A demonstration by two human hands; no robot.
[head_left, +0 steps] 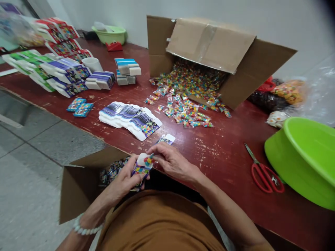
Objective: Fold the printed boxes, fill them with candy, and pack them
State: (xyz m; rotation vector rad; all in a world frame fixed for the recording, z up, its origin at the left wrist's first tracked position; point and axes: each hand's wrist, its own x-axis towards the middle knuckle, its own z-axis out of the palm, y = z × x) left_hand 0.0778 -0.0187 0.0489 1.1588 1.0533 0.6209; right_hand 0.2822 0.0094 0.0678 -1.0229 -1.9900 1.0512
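Candy in clear, multicoloured wrapping (149, 160) is pinched in the right hand's (174, 161) narrow grip, at the raised white flap (141, 159) of a small purple printed cardboard box (140, 170); the left hand (125, 179) clasps this box, its long axis pointing forward.

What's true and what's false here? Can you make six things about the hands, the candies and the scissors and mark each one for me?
1. The left hand holds a small box. True.
2. The scissors lie on the table beside the bright green tub. True.
3. The right hand holds the scissors. False: it pinches a candy at the small box's open end.
4. The big carton is shut. False: it is open, with candies spilling out.
5. A bracelet is on the left wrist. True.
6. The scissors have blue handles. False: they are red.
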